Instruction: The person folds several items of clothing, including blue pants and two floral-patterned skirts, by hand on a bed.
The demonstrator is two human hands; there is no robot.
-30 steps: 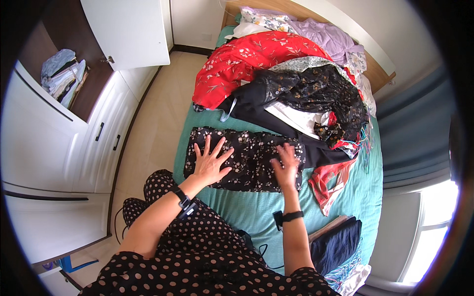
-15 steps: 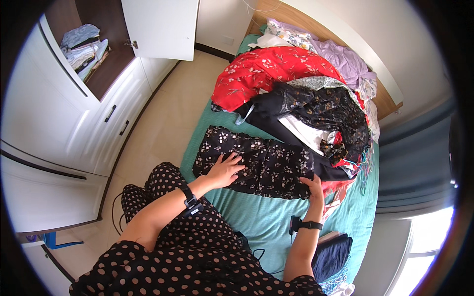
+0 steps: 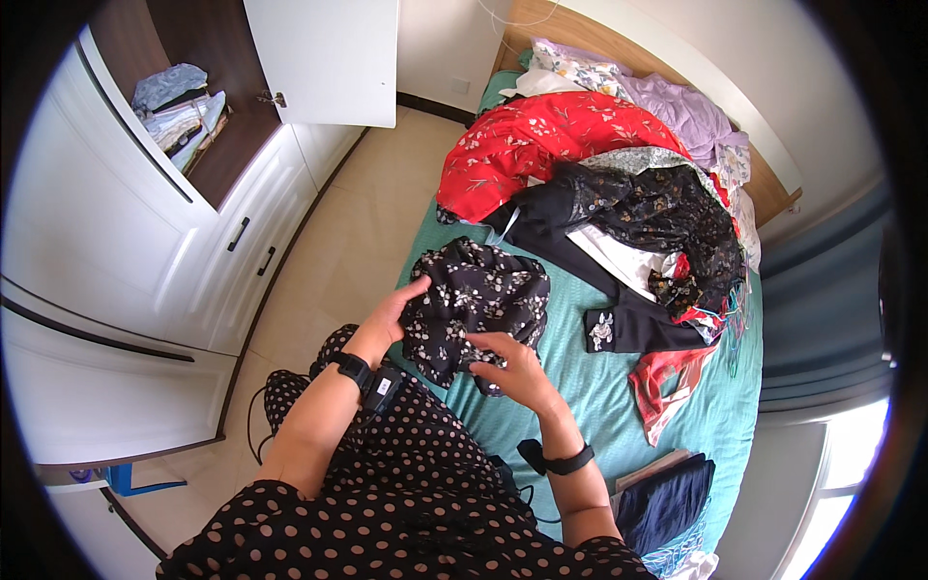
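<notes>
A black garment with small white flowers [image 3: 478,300] is bunched up above the near edge of the bed with its teal sheet [image 3: 580,387]. My left hand [image 3: 391,314] grips its left side. My right hand [image 3: 512,367] holds its lower edge from underneath. Both wrists wear black bands. Beyond the garment lies a heap of clothes: a red flowered piece [image 3: 541,145], black lacy pieces [image 3: 657,217], a lilac one [image 3: 681,111].
A white wardrobe [image 3: 145,251] stands at my left with one door open [image 3: 329,58] and folded clothes on a shelf [image 3: 179,101]. Tiled floor [image 3: 329,251] runs between wardrobe and bed. A red cloth [image 3: 667,387] and a folded dark blue stack [image 3: 667,498] lie at right.
The black flowered garment lay spread flat under both palms; now it is gathered into a bundle and lifted toward me in both hands. The view has shifted left.
</notes>
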